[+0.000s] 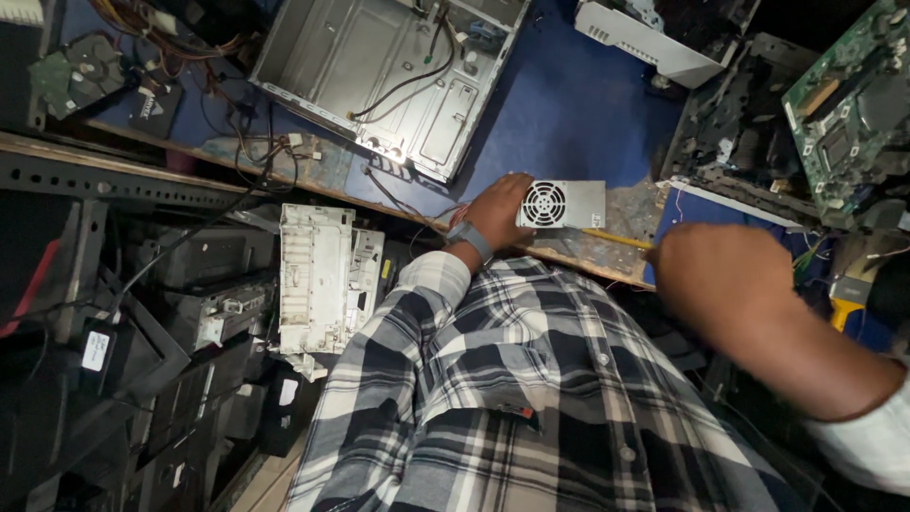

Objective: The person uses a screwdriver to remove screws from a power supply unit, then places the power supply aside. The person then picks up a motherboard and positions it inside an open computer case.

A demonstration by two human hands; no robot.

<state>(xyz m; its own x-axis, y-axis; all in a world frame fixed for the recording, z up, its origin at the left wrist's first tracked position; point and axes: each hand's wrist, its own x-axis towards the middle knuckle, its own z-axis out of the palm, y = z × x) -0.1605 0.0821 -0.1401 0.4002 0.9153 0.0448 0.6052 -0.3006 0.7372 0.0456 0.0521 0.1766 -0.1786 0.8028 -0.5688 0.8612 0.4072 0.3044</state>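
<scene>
My left hand (495, 210) holds the grey power supply box (561, 204) at the near edge of the desk (569, 104). The grip is closed around the left end of the box, fingers behind it and thumb side toward me, so the round fan grille faces up to my eyes. I think I hold it at the edge because there it is close to my body and easy to turn. The box seems to rest partly on the worn wooden border of the desk.

My right hand (725, 275) is nearer to the camera and blurred. It hangs beside the box, not touching it, and I cannot tell how far open this grip is or whether it holds something.

Behind the box lies an open computer case (379, 66) on the blue surface, and a green circuit board (848, 95) lies at the right.
</scene>
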